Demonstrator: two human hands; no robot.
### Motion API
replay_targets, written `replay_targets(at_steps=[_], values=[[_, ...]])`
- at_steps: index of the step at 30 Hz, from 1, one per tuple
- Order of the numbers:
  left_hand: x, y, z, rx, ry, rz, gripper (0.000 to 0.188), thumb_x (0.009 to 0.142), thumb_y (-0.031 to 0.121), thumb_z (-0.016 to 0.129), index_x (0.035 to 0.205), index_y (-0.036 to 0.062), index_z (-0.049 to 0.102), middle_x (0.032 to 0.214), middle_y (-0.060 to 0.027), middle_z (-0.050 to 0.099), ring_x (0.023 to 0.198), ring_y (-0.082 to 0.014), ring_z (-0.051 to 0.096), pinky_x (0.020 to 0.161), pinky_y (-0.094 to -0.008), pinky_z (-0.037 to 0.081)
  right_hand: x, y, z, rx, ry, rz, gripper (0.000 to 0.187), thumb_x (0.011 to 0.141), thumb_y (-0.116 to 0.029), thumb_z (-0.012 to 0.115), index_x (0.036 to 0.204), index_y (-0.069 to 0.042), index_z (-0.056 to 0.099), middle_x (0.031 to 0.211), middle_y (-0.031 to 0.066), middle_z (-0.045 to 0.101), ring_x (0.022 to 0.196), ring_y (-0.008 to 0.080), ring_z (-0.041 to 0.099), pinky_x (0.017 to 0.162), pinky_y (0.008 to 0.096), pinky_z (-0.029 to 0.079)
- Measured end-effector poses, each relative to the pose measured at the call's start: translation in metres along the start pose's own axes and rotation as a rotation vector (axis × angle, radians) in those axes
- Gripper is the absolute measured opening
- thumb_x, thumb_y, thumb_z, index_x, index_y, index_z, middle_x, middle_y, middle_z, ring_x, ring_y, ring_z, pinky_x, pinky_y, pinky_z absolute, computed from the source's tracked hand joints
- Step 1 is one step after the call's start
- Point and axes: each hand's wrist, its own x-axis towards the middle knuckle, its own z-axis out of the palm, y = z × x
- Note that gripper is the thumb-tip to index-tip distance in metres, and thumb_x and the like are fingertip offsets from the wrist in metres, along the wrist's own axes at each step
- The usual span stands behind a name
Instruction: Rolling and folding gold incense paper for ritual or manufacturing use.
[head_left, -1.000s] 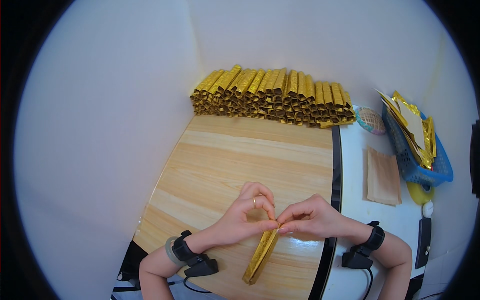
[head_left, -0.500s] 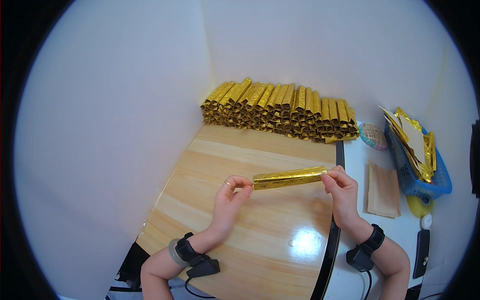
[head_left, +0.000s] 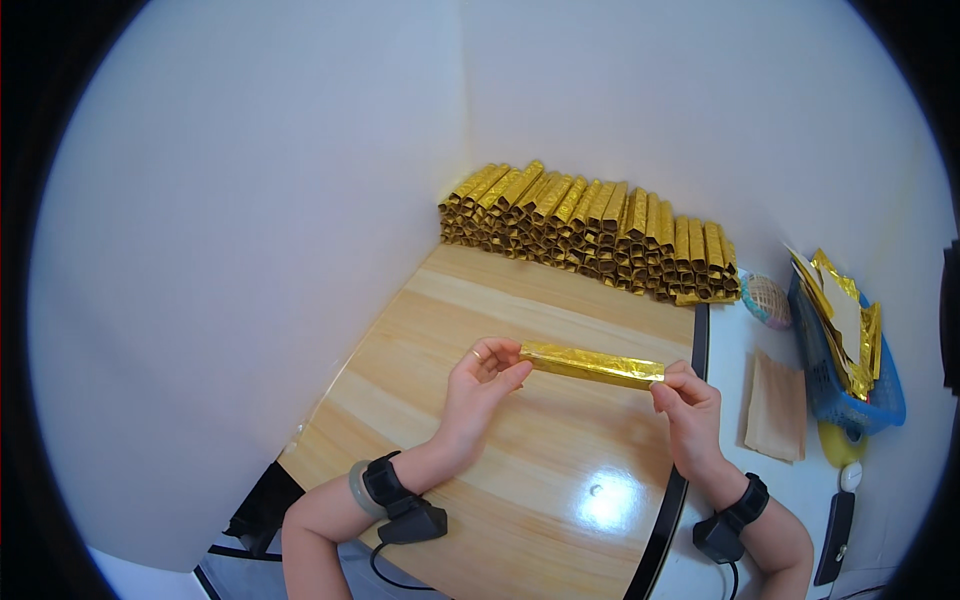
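As the left hand [head_left: 484, 390] pinches one end of the gold tube [head_left: 590, 365] between thumb and fingers and the right hand [head_left: 692, 408] likewise pinches the other, the tube spans between them on the near side of the stack [head_left: 590, 225], with the basket [head_left: 868, 412] to the stack's right

Pale wood-grain surface [head_left: 540, 305] — open lane between held gold foil tube [head_left: 592, 364] and obstructing stack of gold foil tubes [head_left: 595, 228]; smooth white wall [head_left: 250, 250] — bars left.
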Motion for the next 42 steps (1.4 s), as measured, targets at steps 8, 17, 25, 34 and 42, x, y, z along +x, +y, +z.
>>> replay_targets(at_steps=[8,17,25,34,42], values=[[0.005,0.0,-0.003,-0.104,-0.043,-0.026,0.017,0.088,0.009,0.07,0.103,0.0064,0.062,0.098,0.0012,0.061,0.094,-0.0076,0.054,0.084,-0.0236,0.044,0.0,0.0,0.002,0.025,-0.019,0.023,0.003,0.085,-0.001,0.07,0.086,0.0,0.069,0.084,-0.0004,0.053,0.078,0.0082,0.048,0.069,0.0216,0.038],[0.005,0.005,-0.006,-0.218,-0.043,-0.045,0.016,0.09,0.009,0.066,0.105,0.0048,0.063,0.103,-0.0003,0.061,0.101,-0.0096,0.056,0.09,-0.0275,0.046,-0.003,0.002,0.001,0.033,-0.056,0.088,0.008,0.088,-0.006,0.066,0.093,0.0,0.069,0.083,-0.0006,0.054,0.076,0.0077,0.05,0.068,0.0211,0.039],[0.01,0.016,-0.014,-0.126,-0.348,-0.206,0.007,0.092,0.01,0.061,0.099,0.0079,0.06,0.115,-0.0034,0.057,0.107,-0.0153,0.058,0.093,-0.036,0.049,0.001,-0.008,-0.005,-0.193,-0.015,0.046,0.019,0.095,-0.015,0.058,0.103,-0.002,0.07,0.087,0.0009,0.058,0.079,0.0084,0.054,0.068,0.0219,0.044],[-0.005,-0.002,-0.002,0.129,-0.814,-0.276,0.01,0.09,0.005,0.066,0.099,0.0023,0.064,0.102,-0.0022,0.059,0.095,-0.0105,0.059,0.083,-0.0248,0.05,-0.015,-0.027,0.025,-0.317,-0.517,-0.02,0.02,0.088,-0.012,0.069,0.106,-0.006,0.067,0.094,0.0049,0.059,0.085,0.0114,0.058,0.072,0.0246,0.049],[-0.01,-0.003,0.002,0.163,-0.797,-0.287,0.01,0.087,0.004,0.069,0.096,0.001,0.068,0.102,-0.0047,0.061,0.1,-0.0137,0.059,0.092,-0.0286,0.046,-0.018,-0.017,0.019,-0.14,-0.531,0.235,0.017,0.09,-0.013,0.069,0.1,-0.002,0.061,0.094,0.0008,0.058,0.084,0.006,0.057,0.071,0.0218,0.048]])
